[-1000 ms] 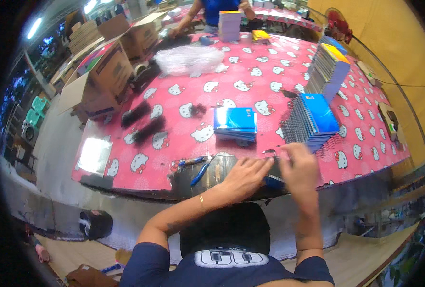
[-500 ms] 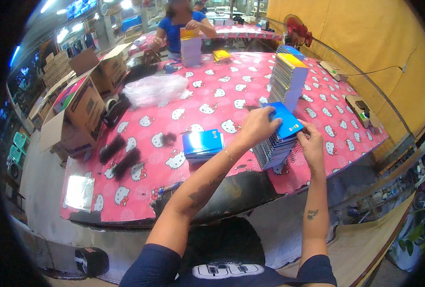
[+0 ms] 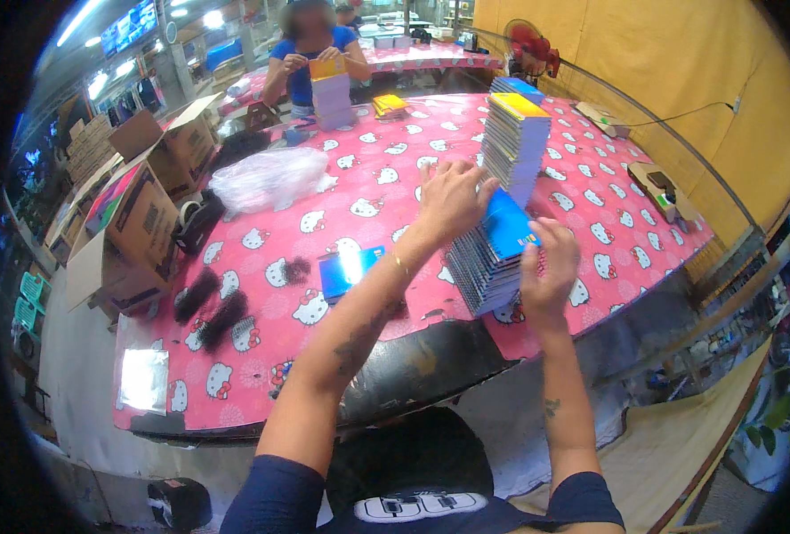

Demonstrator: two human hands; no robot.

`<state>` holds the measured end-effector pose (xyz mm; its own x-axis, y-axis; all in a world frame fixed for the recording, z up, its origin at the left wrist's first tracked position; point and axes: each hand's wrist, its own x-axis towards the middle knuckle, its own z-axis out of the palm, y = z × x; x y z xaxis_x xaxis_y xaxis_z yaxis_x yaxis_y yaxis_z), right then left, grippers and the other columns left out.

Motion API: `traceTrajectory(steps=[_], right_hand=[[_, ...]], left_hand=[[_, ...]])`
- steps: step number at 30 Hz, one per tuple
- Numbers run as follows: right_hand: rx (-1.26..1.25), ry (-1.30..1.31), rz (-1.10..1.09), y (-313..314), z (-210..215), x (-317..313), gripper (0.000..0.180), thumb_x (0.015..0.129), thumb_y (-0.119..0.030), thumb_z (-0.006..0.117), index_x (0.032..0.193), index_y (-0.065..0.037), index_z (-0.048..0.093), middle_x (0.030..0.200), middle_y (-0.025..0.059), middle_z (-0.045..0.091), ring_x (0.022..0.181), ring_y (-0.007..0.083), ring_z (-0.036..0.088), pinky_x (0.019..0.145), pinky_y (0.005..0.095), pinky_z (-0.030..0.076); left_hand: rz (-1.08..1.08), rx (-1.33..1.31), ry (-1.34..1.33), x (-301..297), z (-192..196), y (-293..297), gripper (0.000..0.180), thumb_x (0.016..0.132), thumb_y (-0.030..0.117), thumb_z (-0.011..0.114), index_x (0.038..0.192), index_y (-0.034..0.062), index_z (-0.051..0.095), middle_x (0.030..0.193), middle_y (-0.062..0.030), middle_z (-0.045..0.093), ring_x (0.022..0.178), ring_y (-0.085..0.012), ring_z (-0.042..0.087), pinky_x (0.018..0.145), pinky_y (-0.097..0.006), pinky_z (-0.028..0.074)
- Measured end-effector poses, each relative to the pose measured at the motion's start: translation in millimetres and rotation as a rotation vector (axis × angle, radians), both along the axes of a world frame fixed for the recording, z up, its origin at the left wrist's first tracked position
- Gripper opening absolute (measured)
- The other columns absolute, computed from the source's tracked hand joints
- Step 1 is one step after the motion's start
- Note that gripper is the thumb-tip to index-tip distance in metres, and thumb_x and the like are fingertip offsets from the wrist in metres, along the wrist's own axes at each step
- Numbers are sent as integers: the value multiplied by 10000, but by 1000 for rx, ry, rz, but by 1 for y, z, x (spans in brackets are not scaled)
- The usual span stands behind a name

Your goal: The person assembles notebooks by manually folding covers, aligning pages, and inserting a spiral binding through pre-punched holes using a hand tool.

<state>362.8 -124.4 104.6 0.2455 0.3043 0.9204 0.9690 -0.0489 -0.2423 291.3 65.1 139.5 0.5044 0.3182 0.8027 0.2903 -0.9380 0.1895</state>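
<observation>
A stack of spiral notebooks [image 3: 484,273] stands near the table's front edge, a blue-covered notebook [image 3: 508,222] on top. My left hand [image 3: 453,198] lies at the stack's upper left edge, fingers spread and nothing gripped. At the right side, my right hand [image 3: 551,267] is at the top notebook's corner, slightly blurred, its thumb and fingers apart. Just behind rises a taller stack of notebooks [image 3: 515,147] with a yellow cover on top. Partly hidden by my left forearm, a small pile of blue notebooks [image 3: 349,274] lies to the left.
Black wire coils [image 3: 223,320] and a silvery sheet [image 3: 144,381] lie on the pink patterned table [image 3: 386,316]. Further back are clear plastic [image 3: 270,181], a tape dispenser [image 3: 197,218] and yellow notebooks [image 3: 390,107]. Open cardboard boxes [image 3: 137,231] stand left. Across, a person handles another stack [image 3: 331,102].
My left hand has come off the top cover to the stack's left edge. My right hand has loosened from the corner. The person across now has both hands at their stack's top.
</observation>
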Motion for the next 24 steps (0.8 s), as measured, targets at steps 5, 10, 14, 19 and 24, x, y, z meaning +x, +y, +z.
traceTrajectory(steps=[5,10,14,19,24], right_hand=[[-42,-37,-21,45,-7,6,172,938,-196,540,990,-82,658,1005,97,650,961,286,608,842,441,430],[-103,-40,3,49,-11,4,195,953,-230,503,910,-94,636,876,79,630,855,289,601,794,446,416],[-291,-6,-28,26,5,2,220,951,-259,556,1035,-79,649,1011,113,645,971,307,609,880,471,423],[-167,-26,282,14,3,-76,372,909,-240,671,1225,-51,624,1233,159,613,1155,347,578,1008,498,408],[-333,336,534,11,-64,-108,407,865,-161,723,1236,-32,618,1273,157,606,1204,358,562,1060,482,395]], left_hand=[[-24,-358,619,29,19,8,494,1026,435,413,982,69,741,1020,-191,733,1060,-400,675,1102,-752,190],[-67,-205,310,6,7,12,384,1001,377,511,1074,69,729,1122,-185,710,1075,-393,663,1104,-665,271],[-190,-358,154,-90,-15,18,270,926,273,689,1084,57,720,1216,-160,672,1115,-352,642,1015,-453,472],[5,-150,511,-221,-105,17,297,865,133,688,1150,50,689,1201,-146,682,1108,-325,663,938,-423,542],[-31,35,389,-234,-113,4,437,817,75,649,1250,18,621,1208,-167,681,1101,-320,679,918,-416,566]])
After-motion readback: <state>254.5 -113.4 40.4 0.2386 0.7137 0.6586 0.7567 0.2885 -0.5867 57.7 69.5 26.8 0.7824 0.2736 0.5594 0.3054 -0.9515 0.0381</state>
